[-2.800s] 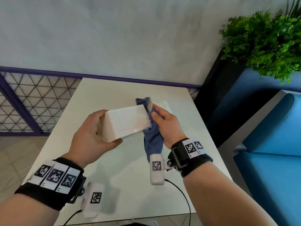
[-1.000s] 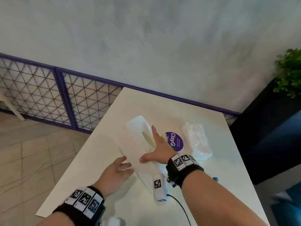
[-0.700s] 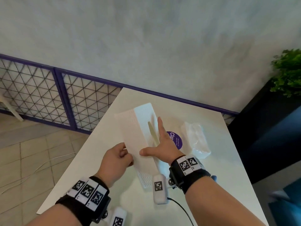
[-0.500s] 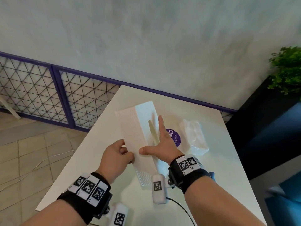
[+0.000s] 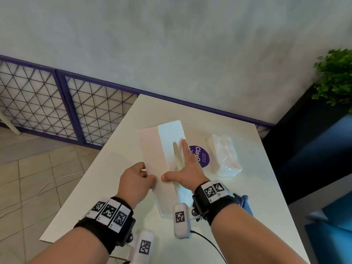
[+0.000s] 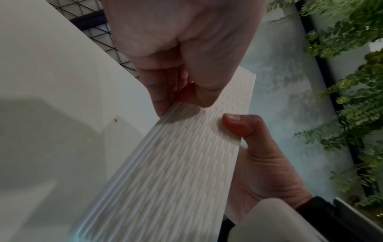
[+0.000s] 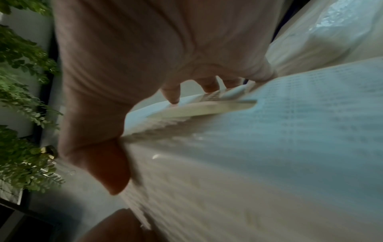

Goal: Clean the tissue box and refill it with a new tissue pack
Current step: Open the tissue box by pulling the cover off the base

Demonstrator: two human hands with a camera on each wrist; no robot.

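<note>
The white textured tissue box [image 5: 165, 149] stands tilted on the white table [image 5: 106, 180], its slotted top facing up. My left hand [image 5: 145, 173] pinches the box's lower left edge near the near end; the left wrist view shows its fingers [image 6: 165, 98] closed on that rim. My right hand [image 5: 182, 166] lies on the top with straight fingers beside the slot [image 7: 207, 108], its thumb [image 6: 238, 126] pressed on the side face. The new tissue pack [image 5: 225, 157] in clear plastic lies to the right of the box, apart from both hands.
A round purple sticker [image 5: 202, 157] is on the table between box and pack. A blue cloth [image 5: 246, 203] lies behind my right wrist. A purple mesh railing [image 5: 57, 103] borders the left, a plant [image 5: 335, 77] and a blue seat [image 5: 333, 225] the right.
The blue cloth has left my right hand. The box, flat on the table a second ago, has been tipped up; my left hand took its lower edge. Little moved in the last half second.
</note>
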